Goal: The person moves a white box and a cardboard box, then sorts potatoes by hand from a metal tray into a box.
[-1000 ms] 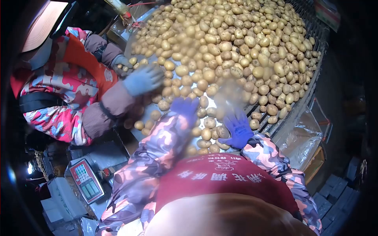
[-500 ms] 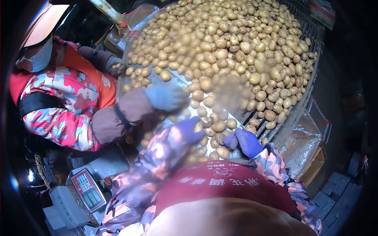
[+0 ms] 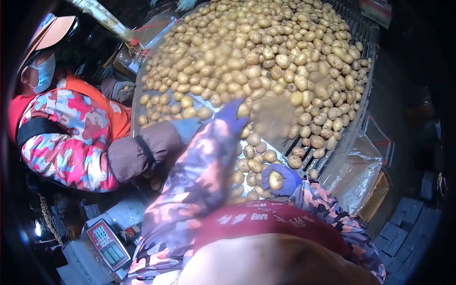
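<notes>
My left hand [image 3: 231, 117], in a purple glove, reaches forward to the near edge of the heap, its fingers and thumb closed around a potato [image 3: 243, 110]. Close to my apron, my right hand [image 3: 288, 181] wears a matching glove and is turned palm up, with a potato [image 3: 275, 180] in its curled fingers. Between the two hands, several loose potatoes [image 3: 254, 166] lie on a pale metal surface [image 3: 278, 145]. The large potato heap [image 3: 266, 61] spreads beyond them over a slatted table.
At the left, a co-worker [image 3: 71, 128] in a mask and cap has one gloved hand [image 3: 187, 128] partly behind my left sleeve. A digital scale [image 3: 108, 244] sits lower left. A plastic-lined box [image 3: 354, 173] stands at the right. Another gloved hand [image 3: 185, 4] shows at the top edge.
My left hand has moved forward and now grips a potato. My right hand has turned palm up with a potato in it. The co-worker's near hand has drawn back leftward.
</notes>
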Demonstrator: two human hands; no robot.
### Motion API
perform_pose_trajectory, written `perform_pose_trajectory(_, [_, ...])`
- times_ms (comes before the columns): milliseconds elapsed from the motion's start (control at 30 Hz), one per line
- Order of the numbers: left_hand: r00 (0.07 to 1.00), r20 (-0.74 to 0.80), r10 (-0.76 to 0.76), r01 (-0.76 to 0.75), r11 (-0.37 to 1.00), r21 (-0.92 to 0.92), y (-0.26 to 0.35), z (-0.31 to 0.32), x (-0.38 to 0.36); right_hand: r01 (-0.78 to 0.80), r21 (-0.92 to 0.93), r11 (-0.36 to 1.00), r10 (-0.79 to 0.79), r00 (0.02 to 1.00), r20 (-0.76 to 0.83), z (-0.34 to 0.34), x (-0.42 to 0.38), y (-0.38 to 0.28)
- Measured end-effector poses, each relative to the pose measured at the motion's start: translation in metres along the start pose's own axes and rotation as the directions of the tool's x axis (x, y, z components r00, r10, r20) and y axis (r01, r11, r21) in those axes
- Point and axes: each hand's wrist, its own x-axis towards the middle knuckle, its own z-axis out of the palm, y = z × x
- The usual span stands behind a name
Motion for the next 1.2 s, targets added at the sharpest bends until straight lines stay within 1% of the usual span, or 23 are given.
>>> perform_pose_trajectory(33, [0.988,0.009,-0.151,0.146,0.939,-0.312,0.014,0.0,-0.002,0.044,-0.086,0.995,-0.043,0.999,0.017,0.007,-0.002,-0.002])
perform_pose_trajectory(67, [0.953,0.07,-0.296,0.28,0.762,-0.585,0.041,-0.006,-0.007,0.09,-0.168,0.982,-0.085,0.996,0.035,0.015,-0.004,-0.003])
perform_pose_trajectory(100, [0.894,0.171,-0.415,0.378,0.491,-0.785,0.067,-0.012,-0.012,0.05,-0.104,0.993,-0.047,0.999,0.023,0.017,0.002,-0.008])
perform_pose_trajectory(133, [0.817,0.303,-0.491,0.426,0.16,-0.891,0.079,-0.013,-0.017,0.008,-0.036,0.999,-0.008,1.0,0.015,0.016,0.006,-0.013])
perform_pose_trajectory(200, [0.757,0.528,-0.385,0.457,-0.264,-0.849,0.052,0.003,-0.033,-0.037,-0.039,0.999,0.042,0.989,0.142,-0.015,0.017,-0.006])
perform_pose_trajectory(267, [0.693,0.701,-0.169,0.489,-0.604,-0.629,0.041,0.013,-0.047,0.127,0.017,0.992,-0.128,0.988,0.089,-0.01,0.009,0.001])
perform_pose_trajectory(300, [0.619,0.696,-0.365,0.525,-0.467,-0.712,0.085,-0.003,-0.043,0.187,-0.136,0.973,-0.185,0.982,0.027,-0.014,0.008,0.005])
perform_pose_trajectory(400, [0.639,0.683,-0.353,0.534,-0.437,-0.724,0.069,0.032,-0.068,0.269,-0.589,0.762,-0.403,0.909,-0.105,-0.04,0.015,0.003])
perform_pose_trajectory(433, [0.554,0.753,-0.354,0.579,-0.487,-0.654,0.099,0.009,-0.061,0.282,-0.597,0.751,-0.406,0.91,-0.08,-0.029,0.008,-0.007])
perform_pose_trajectory(467, [0.763,0.521,-0.382,0.578,0.043,-0.815,0.093,0.017,-0.077,0.324,-0.594,0.736,-0.404,0.915,-0.002,-0.017,0.006,-0.015])
perform_pose_trajectory(500, [0.929,0.29,-0.231,0.37,0.551,-0.748,0.081,0.028,-0.102,0.367,-0.588,0.721,-0.405,0.911,0.072,-0.004,0.007,-0.022])
perform_pose_trajectory(533, [0.966,0.252,-0.05,0.194,0.786,-0.588,0.081,0.034,-0.109,0.412,-0.584,0.699,-0.415,0.899,0.137,0.003,0.005,-0.026])
perform_pose_trajectory(567, [0.97,0.205,0.132,-0.042,0.919,-0.392,0.08,0.039,-0.115,0.39,-0.562,0.729,-0.433,0.899,0.062,-0.018,0.011,-0.012])
perform_pose_trajectory(633, [0.893,0.363,0.264,-0.2,0.958,-0.204,0.094,0.032,-0.098,0.362,-0.532,0.765,-0.451,0.892,-0.041,-0.042,0.007,0.003])
perform_pose_trajectory(700, [0.79,0.508,0.343,-0.396,0.918,-0.005,0.109,0.022,-0.082,0.301,-0.499,0.813,-0.414,0.9,-0.132,-0.038,-0.019,-0.003])
perform_pose_trajectory(767, [0.891,0.419,0.172,-0.108,0.979,-0.172,0.116,0.024,-0.094,0.384,-0.05,0.922,-0.386,0.901,-0.196,-0.047,-0.051,0.01])
perform_pose_trajectory(800, [0.934,0.342,-0.101,0.261,0.848,-0.462,0.115,0.027,-0.106,0.402,0.187,0.897,-0.364,0.909,-0.205,-0.052,-0.065,0.017])
perform_pose_trajectory(833, [0.965,0.107,0.238,-0.232,0.97,-0.065,0.111,0.03,-0.104,0.499,0.095,0.862,-0.464,0.85,-0.251,-0.063,-0.076,0.024])
perform_pose_trajectory(900, [0.907,0.193,0.374,-0.409,0.89,0.199,0.105,0.029,-0.112,0.644,-0.097,0.759,-0.636,0.702,-0.32,-0.099,-0.09,0.043])
perform_pose_trajectory(933, [0.877,0.242,0.415,-0.475,0.825,0.307,0.1,0.033,-0.118,0.689,-0.121,0.714,-0.684,0.651,-0.33,-0.117,-0.098,0.051])
perform_pose_trajectory(1067, [0.88,0.285,0.381,-0.469,0.793,0.388,0.089,0.034,-0.131,0.813,-0.156,0.56,-0.796,0.477,-0.373,-0.169,-0.144,0.066])
perform_pose_trajectory(1167, [0.876,0.279,0.394,-0.477,0.796,0.372,0.082,0.036,-0.131,0.879,-0.107,0.465,-0.811,0.374,-0.451,-0.156,-0.197,0.05])
perform_pose_trajectory(1200, [0.877,0.282,0.39,-0.473,0.805,0.357,0.075,0.038,-0.131,0.928,0.065,0.366,-0.844,0.361,-0.397,-0.183,-0.204,0.051])
